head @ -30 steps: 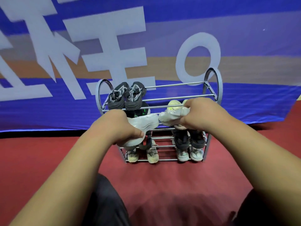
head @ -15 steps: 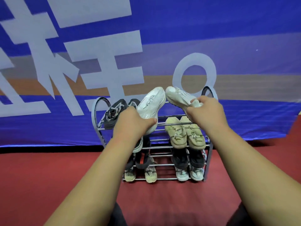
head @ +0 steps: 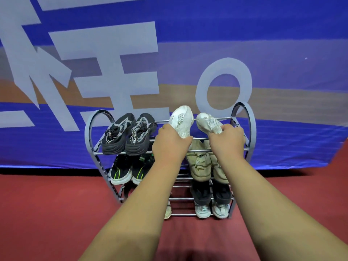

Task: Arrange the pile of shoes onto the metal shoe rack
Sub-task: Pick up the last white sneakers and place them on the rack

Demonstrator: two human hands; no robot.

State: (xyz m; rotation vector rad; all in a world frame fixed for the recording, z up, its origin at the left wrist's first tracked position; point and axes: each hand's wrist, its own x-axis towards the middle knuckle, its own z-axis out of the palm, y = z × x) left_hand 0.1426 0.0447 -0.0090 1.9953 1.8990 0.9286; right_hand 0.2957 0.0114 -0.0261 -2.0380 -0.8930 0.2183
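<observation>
Through the head camera I see the metal shoe rack (head: 88, 127) standing on the red floor (head: 47, 213) against a blue banner (head: 263, 34) with large pale lettering.

The left hand (head: 169, 145) has its fingers curled round the heel end of the left white sneaker (head: 181, 119). The right hand (head: 227, 142) grips the heel end of the right white sneaker (head: 207, 122). Both sneakers are over the right half of the rack's top tier, side by side and close together, with their toes tilted up toward the back rail. I cannot tell whether their soles rest on the bars, because the hands hide that end.

On the left half of the top tier sits a pair of black-and-grey mesh sneakers (head: 130, 134), heels toward me. Below them on the second tier is a black pair with green stripes (head: 122, 170), and at that tier's right end a beige pair (head: 199, 164). A dark pair (head: 211, 193) sits on the third tier's right end, and pale sneakers (head: 211, 210) on the bottom tier beneath it.
</observation>
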